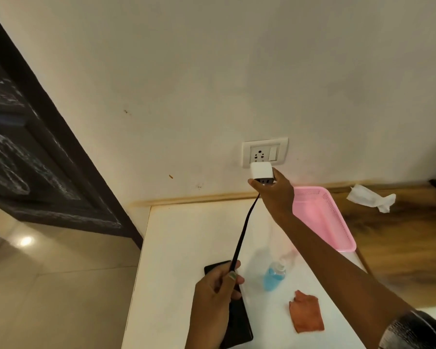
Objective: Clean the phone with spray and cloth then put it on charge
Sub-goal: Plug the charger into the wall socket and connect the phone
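In the head view, two hands are seen. The right hand (pixel 275 190) is stretched up to the wall, its fingers clamped on one white charger adapter (pixel 261 174), which is held against the lower edge of the single wall socket plate (pixel 264 152). Whether the pins are seated in the socket cannot be told. One rocker switch (pixel 272 152) is set in the plate beside the socket holes. One black cable (pixel 244 227) runs down from the adapter to the left hand (pixel 218 293), whose fingers are closed around it.

One black phone (pixel 237 321) is laid flat on the white table (pixel 181 248), near its left edge and partly covered by the left hand. One small bottle of blue liquid (pixel 273 275) with a clear spray top stands just to the right of the phone. One orange cloth (pixel 306 314) lies crumpled nearer the camera, apart from the bottle. One pink plastic basket (pixel 322 217) rests at the table's far right side. One crumpled white tissue (pixel 371 197) is seen on the wooden surface (pixel 400 235) beyond.

No brand, label or readable writing can be made out on any item.
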A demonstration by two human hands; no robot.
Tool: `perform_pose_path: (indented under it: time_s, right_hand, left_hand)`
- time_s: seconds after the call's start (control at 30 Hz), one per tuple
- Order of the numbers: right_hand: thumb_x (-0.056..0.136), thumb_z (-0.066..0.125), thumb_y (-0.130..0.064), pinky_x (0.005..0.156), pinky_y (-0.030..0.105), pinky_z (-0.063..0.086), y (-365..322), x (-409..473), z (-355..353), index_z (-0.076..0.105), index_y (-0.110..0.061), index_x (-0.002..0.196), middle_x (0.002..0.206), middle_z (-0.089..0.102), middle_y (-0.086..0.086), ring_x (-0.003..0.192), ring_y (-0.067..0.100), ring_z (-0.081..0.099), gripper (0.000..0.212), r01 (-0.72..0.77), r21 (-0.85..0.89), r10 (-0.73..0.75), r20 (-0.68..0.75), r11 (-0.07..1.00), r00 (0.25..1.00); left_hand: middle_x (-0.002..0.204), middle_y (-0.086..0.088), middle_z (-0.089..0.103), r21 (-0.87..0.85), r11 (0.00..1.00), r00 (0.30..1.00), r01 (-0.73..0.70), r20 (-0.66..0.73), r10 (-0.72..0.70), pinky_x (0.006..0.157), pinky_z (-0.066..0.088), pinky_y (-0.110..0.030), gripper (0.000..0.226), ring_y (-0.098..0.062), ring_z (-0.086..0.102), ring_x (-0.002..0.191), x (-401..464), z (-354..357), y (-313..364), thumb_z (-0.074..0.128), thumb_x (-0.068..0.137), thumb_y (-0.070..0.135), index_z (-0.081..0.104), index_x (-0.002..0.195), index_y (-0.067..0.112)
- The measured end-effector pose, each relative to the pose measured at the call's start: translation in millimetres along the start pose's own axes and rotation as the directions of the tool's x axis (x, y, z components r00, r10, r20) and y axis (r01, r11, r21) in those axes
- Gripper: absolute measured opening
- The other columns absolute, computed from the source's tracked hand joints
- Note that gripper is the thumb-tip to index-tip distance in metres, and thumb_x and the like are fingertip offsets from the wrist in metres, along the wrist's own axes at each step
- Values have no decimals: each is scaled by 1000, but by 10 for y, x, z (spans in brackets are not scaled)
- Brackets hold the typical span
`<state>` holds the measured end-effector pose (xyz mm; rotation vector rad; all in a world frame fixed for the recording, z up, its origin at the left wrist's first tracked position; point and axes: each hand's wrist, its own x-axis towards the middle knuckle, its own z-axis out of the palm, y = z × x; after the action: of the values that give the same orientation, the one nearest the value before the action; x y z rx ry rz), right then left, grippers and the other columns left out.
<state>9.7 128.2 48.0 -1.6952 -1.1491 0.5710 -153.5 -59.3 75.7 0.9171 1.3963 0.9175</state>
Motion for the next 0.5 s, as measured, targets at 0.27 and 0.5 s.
perform_pose_path:
  time_s: [0.27,0.5]
  right_hand:
    - [67,79,-34,66,27,44,52,188,92,63,-17,102,86,63,-2,77,15,56,42,-5,-64,5,3,998,1000]
    - [67,78,-38,75,37,50,60,225,116,62,-18,103,92,68,2,83,20,60,44,-20,-96,19,-11,995,1000]
  left_hand:
    - [81,3,70,12,1000,1000,17,-23,-16,54,46,-9,24,-4,59,57,53,10,-51,50,95,10,68,97,26]
    - [78,6,70,-20,999,999,32,-31,-33,55,46,-13,24,-5,58,58,65,10,-68,51,94,9,69,96,26]
